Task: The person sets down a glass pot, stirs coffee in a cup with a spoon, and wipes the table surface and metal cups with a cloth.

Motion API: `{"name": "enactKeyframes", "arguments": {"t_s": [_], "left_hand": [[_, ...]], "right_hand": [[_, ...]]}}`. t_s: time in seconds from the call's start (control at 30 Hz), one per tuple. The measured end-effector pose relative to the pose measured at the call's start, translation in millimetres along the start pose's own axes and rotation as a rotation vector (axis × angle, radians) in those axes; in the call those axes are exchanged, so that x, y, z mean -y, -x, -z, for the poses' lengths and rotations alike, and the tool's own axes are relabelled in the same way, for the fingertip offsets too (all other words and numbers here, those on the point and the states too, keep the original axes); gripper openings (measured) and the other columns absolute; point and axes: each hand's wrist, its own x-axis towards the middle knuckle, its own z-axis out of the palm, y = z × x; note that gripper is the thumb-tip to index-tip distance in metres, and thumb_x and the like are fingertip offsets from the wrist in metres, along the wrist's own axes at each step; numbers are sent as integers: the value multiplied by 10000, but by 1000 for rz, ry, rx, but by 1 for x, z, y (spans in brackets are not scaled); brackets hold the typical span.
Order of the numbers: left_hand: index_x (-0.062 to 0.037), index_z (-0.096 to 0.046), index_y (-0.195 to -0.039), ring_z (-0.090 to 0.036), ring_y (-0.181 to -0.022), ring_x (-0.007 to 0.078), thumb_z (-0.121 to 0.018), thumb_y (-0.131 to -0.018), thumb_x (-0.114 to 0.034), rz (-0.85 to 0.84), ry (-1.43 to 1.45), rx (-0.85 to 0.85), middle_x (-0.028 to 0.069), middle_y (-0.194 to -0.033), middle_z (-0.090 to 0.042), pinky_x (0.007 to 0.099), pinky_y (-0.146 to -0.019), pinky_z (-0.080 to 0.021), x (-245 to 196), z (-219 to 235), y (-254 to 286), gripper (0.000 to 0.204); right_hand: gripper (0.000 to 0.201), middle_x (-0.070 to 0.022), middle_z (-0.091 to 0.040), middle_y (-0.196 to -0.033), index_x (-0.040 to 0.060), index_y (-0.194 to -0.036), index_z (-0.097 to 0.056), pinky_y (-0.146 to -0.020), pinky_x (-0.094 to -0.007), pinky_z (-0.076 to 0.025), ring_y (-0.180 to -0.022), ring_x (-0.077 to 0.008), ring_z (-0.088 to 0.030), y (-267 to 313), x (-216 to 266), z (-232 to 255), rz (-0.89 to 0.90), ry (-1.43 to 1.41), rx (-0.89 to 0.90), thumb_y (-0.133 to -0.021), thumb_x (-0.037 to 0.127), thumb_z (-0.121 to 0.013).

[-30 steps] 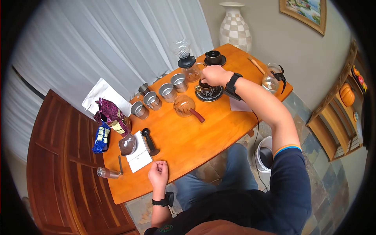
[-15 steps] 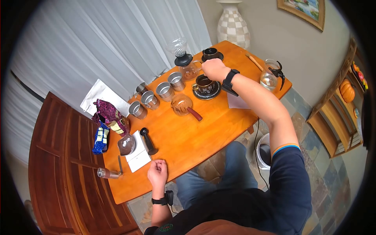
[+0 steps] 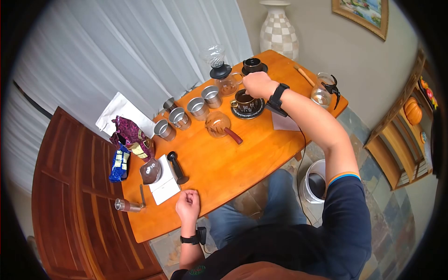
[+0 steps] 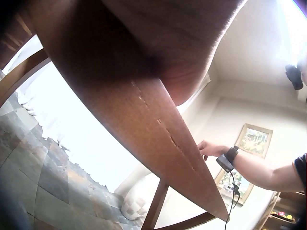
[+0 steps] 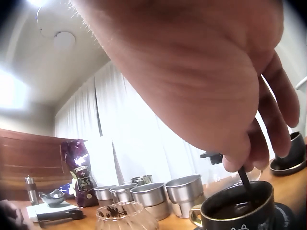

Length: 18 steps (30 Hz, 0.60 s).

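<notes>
The right hand (image 3: 257, 84) is over the dark cup (image 3: 243, 99) that sits on its saucer (image 3: 249, 110) towards the far side of the worktop (image 3: 242, 154). Its fingers are pinched round a thin dark stirrer (image 5: 243, 178) whose lower end dips into the dark coffee inside the cup — so the cup is already filled, and the work in hand looks like stirring. How well mixed the drink is cannot be told from these views.

The left hand (image 3: 188, 206) rests at the near edge of the worktop, fingers curled into a loose fist with nothing in it.

Much of the brewing seems done, judging by how things lie: the glass dripper on its jug (image 3: 223, 77) stands just behind the cup with brown liquid in the jug, and a second dark cup (image 3: 252, 65) waits on its own saucer further back — whether it holds anything cannot be seen. The four metal cups (image 3: 190, 114) stand in a row to the left, and a small glass pot with a reddish handle (image 3: 220, 126) lies in front of them. At the left end are the coffee bags (image 3: 130, 142), a bowl on the scale (image 3: 154, 173) and a grinder (image 3: 127, 205), all apart from either hand.
</notes>
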Motion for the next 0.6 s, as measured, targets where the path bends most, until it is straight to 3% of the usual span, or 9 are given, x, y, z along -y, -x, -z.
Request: {"name": "enactKeyframes", "arguments": {"t_s": [0.13,0.23,0.47,0.6], "left_hand": [[-43,-676,-853,-545,-530,88,-744,-904,-146,4,9,1,0,-613,-607,258,-540,-452,0,0,-1,134],[-43,-678,-856,-535,-525,85,-746,-905,-149,-20,10,-2,-3,-612,-600,253,-536,-452,-7,4,1,135],[-41,-682,-859,-524,-526,82,-751,-901,-148,-12,86,-20,-8,-607,-584,248,-528,-441,5,0,2,134],[-23,-664,-868,-524,-574,62,-738,-914,-120,20,43,33,-12,-648,-587,225,-565,-442,-2,5,2,130]], "right_hand": [[130,-164,-756,-904,19,-864,-765,-747,-408,-593,-885,-328,-747,-11,-4,-17,-8,80,-125,-805,102,-685],[135,-171,-752,-893,28,-854,-766,-747,-420,-585,-891,-333,-742,-18,4,-30,-21,56,-157,-825,147,-710],[167,-177,-742,-893,71,-898,-778,-765,-458,-567,-896,-357,-724,-8,12,-9,54,-155,-23,-846,228,-759],[238,-201,-737,-904,6,-890,-757,-766,-447,-573,-914,-363,-723,-3,4,8,27,-81,-49,-832,235,-774]]}}
